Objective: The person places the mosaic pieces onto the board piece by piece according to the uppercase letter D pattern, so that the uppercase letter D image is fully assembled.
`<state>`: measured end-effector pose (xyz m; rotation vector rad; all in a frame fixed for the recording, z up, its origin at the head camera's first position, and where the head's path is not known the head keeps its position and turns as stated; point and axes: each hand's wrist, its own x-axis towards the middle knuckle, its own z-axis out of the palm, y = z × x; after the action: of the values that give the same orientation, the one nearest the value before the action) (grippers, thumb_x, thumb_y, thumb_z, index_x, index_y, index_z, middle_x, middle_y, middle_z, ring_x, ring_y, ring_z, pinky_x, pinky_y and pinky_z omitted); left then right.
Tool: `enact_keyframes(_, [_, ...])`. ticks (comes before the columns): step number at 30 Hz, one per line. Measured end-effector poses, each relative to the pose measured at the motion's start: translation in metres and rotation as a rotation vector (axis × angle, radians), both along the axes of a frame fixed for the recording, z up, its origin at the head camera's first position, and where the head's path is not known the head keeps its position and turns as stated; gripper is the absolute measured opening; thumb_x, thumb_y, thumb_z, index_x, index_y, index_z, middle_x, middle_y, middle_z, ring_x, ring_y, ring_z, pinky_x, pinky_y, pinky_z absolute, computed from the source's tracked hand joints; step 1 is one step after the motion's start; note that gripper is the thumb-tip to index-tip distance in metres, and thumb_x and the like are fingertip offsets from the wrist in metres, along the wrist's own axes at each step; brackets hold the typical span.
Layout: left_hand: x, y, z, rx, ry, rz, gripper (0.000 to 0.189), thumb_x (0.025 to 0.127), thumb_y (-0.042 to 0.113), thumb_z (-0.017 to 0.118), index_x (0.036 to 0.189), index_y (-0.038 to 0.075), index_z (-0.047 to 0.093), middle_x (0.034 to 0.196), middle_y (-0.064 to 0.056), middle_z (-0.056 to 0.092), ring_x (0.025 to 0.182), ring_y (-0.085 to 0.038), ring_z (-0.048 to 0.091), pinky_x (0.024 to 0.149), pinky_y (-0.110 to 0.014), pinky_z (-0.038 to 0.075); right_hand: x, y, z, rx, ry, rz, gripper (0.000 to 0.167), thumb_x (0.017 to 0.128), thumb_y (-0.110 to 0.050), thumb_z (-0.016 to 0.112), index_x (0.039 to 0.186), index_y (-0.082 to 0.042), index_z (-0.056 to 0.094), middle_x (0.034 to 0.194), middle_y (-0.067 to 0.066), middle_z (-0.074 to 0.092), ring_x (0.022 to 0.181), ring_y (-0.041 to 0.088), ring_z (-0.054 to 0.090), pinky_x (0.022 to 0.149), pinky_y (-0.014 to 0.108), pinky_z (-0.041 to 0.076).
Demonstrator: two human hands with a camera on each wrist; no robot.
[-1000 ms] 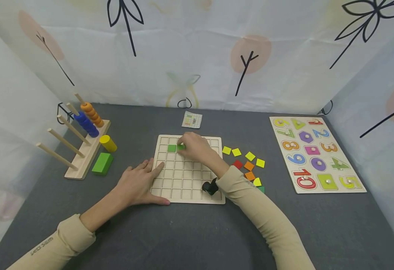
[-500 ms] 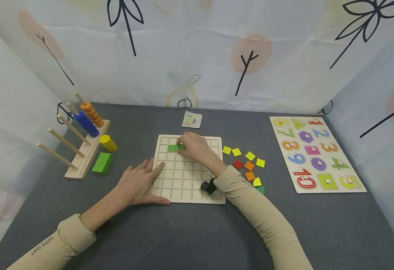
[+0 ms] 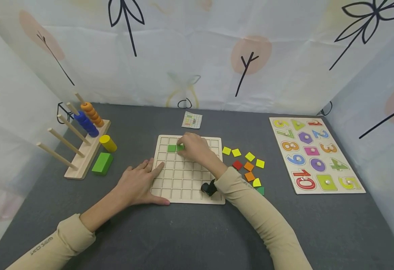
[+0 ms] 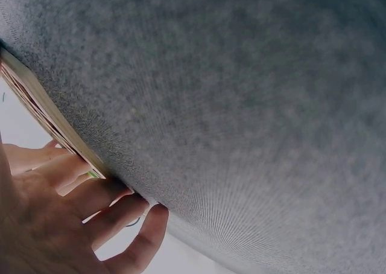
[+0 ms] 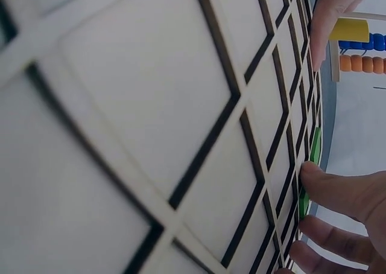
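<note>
A pale wooden grid board [image 3: 183, 183] lies on the table in front of me. My right hand [image 3: 195, 147] is over its upper part and pinches a green square tile [image 3: 180, 147] between thumb and finger; the right wrist view shows this tile [image 5: 303, 205] at the grid. Just left of it, another green tile [image 3: 171, 148] sits in a cell. My left hand [image 3: 137, 185] rests at the board's left edge with fingers spread, its thumb along the near corner. In the left wrist view the fingers [image 4: 99, 195] lie beside the board's edge.
Loose yellow tiles [image 3: 236, 152], orange tiles [image 3: 249, 166], a red tile [image 3: 237, 165] and a green piece [image 3: 260, 191] lie right of the board. Behind it is a small pattern card [image 3: 192, 120]. A bead stacker [image 3: 87, 159], yellow cylinder [image 3: 108, 143] and green block [image 3: 102, 163] stand left; a number puzzle [image 3: 315, 155] lies right.
My right wrist and forearm have shifted slightly left, while the fingers stay at the same green tile. The left hand keeps its place on the board's edge.
</note>
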<state>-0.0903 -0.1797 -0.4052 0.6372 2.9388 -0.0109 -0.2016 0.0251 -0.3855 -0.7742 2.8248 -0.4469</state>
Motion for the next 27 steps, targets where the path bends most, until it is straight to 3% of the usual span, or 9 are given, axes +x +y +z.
enact_keyframes(14, [-0.0004,0.0008,-0.0001,0.002,-0.013,0.002,0.125,0.063,0.094,0.063,0.155,0.012,0.045,0.153,-0.03,0.048,0.139,-0.044,0.053,0.088,-0.062,0.051,0.0015,0.0011,-0.0008,-0.015,0.008,0.042,0.027,0.095,-0.018,0.074,0.12,-0.011,0.077,0.12,0.011,0.073,0.101,0.024,0.07,0.077,0.038,0.06])
enact_keyframes(22, [0.0008,0.0002,-0.0002,0.003,-0.002,-0.003,0.124,0.064,0.094,0.062,0.156,0.012,0.045,0.153,-0.03,0.048,0.138,-0.044,0.054,0.087,-0.062,0.052,0.0043,0.001,0.0008,0.001,-0.012,0.031,0.032,0.096,-0.018,0.071,0.126,-0.011,0.074,0.122,0.011,0.072,0.093,0.021,0.067,0.068,0.033,0.056])
enact_keyframes(27, [0.0007,0.0003,0.0002,0.004,-0.005,-0.001,0.124,0.064,0.093,0.063,0.156,0.012,0.044,0.154,-0.03,0.047,0.139,-0.044,0.054,0.088,-0.063,0.051,0.0061,0.0038,0.0059,-0.012,-0.022,0.021,0.029,0.095,-0.018,0.07,0.123,-0.014,0.076,0.122,0.009,0.071,0.101,0.023,0.067,0.069,0.035,0.056])
